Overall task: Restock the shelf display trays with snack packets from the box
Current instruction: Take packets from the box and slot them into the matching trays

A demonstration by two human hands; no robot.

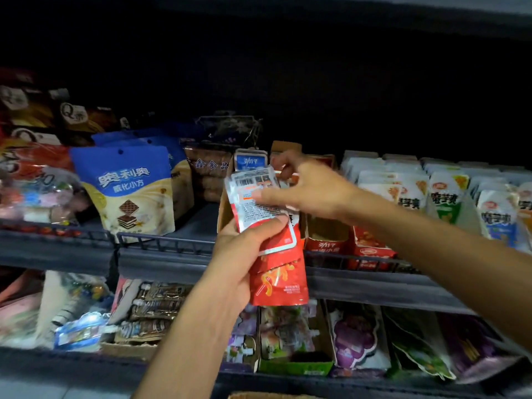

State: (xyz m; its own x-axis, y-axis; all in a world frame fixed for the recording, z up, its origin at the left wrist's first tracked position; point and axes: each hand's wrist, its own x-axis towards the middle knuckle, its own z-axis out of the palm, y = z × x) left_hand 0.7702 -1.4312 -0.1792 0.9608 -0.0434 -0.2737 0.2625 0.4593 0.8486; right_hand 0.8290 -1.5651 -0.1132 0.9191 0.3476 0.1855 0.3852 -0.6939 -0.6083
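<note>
I have the left hand (244, 254) wrapped around a fanned stack of red snack packets (273, 246), thumb pressed across their printed backs, held up in front of the middle shelf so the supply sits right at the tray I'm filling. The right hand (305, 188) reaches over the top of that stack, index finger lying on the uppermost packet and the other fingers loosely spread toward the cardboard display tray (325, 234) behind; it looks to me like it is peeling one packet off, though motion blur keeps me from saying whether it pinches anything yet. The tray looks largely empty at its front, beside a red tray (371, 249). Only a cardboard edge (267, 395) shows at the bottom, probably the supply box.
</note>
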